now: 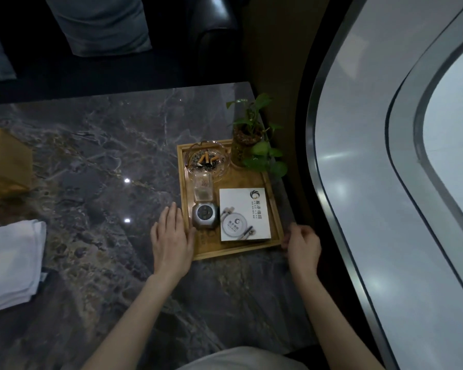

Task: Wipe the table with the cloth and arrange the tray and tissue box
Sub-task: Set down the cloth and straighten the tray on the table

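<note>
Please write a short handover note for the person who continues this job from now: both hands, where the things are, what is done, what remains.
Left hand: open, flat against the tray's left rim.
Right hand: curled at the tray's near right corner.
Tray: at the table's right edge, loaded.
Cloth: folded, lying at far left, not in hand.
Tissue box: far left, behind the cloth.
Done: wiping cannot be judged.
Left: finish placing the tray, then the tissue box.
</note>
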`<state>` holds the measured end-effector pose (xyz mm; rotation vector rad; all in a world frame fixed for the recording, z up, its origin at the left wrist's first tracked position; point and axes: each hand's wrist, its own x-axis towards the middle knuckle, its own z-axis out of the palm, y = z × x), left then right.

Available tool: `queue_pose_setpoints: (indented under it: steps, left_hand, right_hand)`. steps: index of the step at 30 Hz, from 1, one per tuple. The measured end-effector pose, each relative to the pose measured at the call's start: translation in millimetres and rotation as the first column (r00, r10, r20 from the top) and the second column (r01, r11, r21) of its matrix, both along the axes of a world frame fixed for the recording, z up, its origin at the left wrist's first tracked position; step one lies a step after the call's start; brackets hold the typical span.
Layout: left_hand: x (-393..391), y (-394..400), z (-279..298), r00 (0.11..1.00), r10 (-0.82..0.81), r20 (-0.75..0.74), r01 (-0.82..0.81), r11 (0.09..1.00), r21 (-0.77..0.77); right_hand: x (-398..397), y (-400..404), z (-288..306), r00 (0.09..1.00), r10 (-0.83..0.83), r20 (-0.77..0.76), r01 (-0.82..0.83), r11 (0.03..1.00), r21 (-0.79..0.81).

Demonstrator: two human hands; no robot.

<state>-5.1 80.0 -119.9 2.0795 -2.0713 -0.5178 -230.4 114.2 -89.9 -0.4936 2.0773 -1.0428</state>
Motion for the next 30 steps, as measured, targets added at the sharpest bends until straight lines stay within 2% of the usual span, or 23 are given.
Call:
queue_pose_setpoints:
  steps: [4,9,11,15,20,30]
  left_hand:
    - [-0.7,4.1,-5.4,1.0,0.02,-0.024,-0.019,0.999,0.031]
    - [-1.4,1.6,-9.7,0.988,0.094,-0.119,-0.084,0.993,0.088]
    - [-2.6,0.5,-10.2,0.982,0.098,-0.159,-0.086,0.993,0.078]
    - [-1.4,-1.9,-10.3,0.982,0.079,-0.172,-0.068,0.995,0.071]
    - [-2.8,-7.2,-7.6,0.98,0.056,-0.193,-0.04,0.996,0.085]
    - [-18.7,-34.8,-5.6,0.984,-0.008,-0.176,0.027,0.994,0.104]
  right_hand:
    - [8.7,8.8,-11.6,0.969,0.056,0.239,-0.098,0.981,0.167]
    - [9.7,2.8,-16.2,0.948,0.003,0.318,-0.084,0.966,0.244]
    - [10.2,1.2,-18.9,0.929,-0.036,0.368,-0.062,0.967,0.249]
    - [16.8,-2.3,-24.7,0.851,-0.168,0.497,0.092,0.981,0.173]
    - [17.2,-5.3,-27.3,0.847,-0.184,0.499,0.141,0.982,0.122]
    - [-4.3,-24.3,-26.8,0.848,-0.197,0.492,0.153,0.98,0.127]
